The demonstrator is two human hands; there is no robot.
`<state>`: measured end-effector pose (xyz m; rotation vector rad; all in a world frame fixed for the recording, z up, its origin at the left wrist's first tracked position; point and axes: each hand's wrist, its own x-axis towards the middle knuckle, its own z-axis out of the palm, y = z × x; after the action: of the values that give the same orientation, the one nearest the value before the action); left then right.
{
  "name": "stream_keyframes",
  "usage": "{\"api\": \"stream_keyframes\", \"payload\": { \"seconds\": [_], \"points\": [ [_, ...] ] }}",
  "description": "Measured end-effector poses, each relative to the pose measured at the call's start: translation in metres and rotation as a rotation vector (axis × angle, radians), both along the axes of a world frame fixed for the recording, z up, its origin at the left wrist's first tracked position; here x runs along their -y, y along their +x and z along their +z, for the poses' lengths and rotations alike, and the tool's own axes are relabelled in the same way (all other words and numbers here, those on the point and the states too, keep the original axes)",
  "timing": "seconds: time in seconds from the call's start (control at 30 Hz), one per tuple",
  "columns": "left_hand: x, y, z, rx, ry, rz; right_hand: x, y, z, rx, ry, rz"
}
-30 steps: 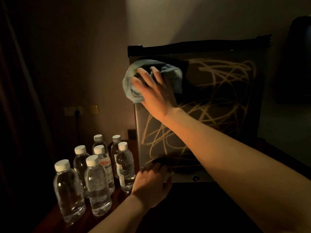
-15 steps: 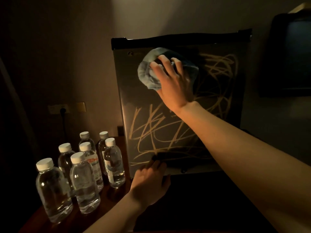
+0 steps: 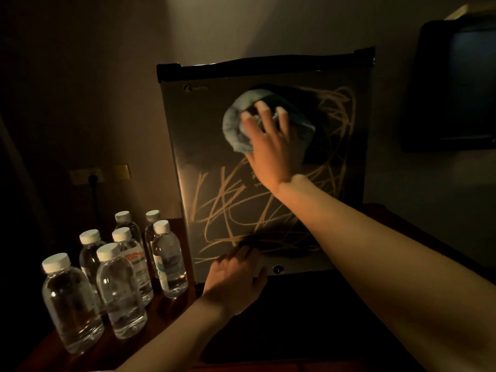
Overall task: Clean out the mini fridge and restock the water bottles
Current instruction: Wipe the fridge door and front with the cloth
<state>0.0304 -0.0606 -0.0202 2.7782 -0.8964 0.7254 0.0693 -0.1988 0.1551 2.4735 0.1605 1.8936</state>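
Where scribbles point(image 3: 241, 210) loop, right hand point(image 3: 271, 146) presses crumpled cloth point(image 3: 236, 124).

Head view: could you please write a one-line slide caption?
Right hand presses a blue cloth on the scribbled mini fridge door; left hand rests at its bottom edge.

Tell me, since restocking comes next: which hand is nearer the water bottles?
Left. The left hand rests at the fridge door's base, beside the water bottles; the right hand presses a cloth high on the door.
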Motion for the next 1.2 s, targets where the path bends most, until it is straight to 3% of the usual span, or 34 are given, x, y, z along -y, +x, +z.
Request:
{"api": "stream_keyframes", "payload": {
  "seconds": [0.2,0.47,0.63,0.9,1.07,1.2],
  "points": [
    [0.001,-0.007,-0.002,-0.008,0.027,0.035,0.021,-0.001,0.000,-0.056,-0.165,0.002],
    [0.007,-0.011,-0.003,-0.025,0.005,-0.006,0.086,-0.017,0.020,-0.034,0.178,-0.056],
    [0.008,-0.011,-0.003,-0.031,-0.005,-0.004,0.066,-0.009,0.016,0.024,0.322,-0.015],
    [0.018,-0.006,-0.005,-0.070,-0.009,-0.007,0.032,0.001,0.005,0.009,-0.108,0.074],
    [0.023,-0.009,-0.004,-0.060,-0.009,-0.023,0.051,-0.002,0.011,0.011,-0.132,0.059],
    [0.024,-0.009,-0.002,-0.046,-0.022,-0.035,0.078,-0.007,0.016,0.028,0.020,0.045]
  ]
}}
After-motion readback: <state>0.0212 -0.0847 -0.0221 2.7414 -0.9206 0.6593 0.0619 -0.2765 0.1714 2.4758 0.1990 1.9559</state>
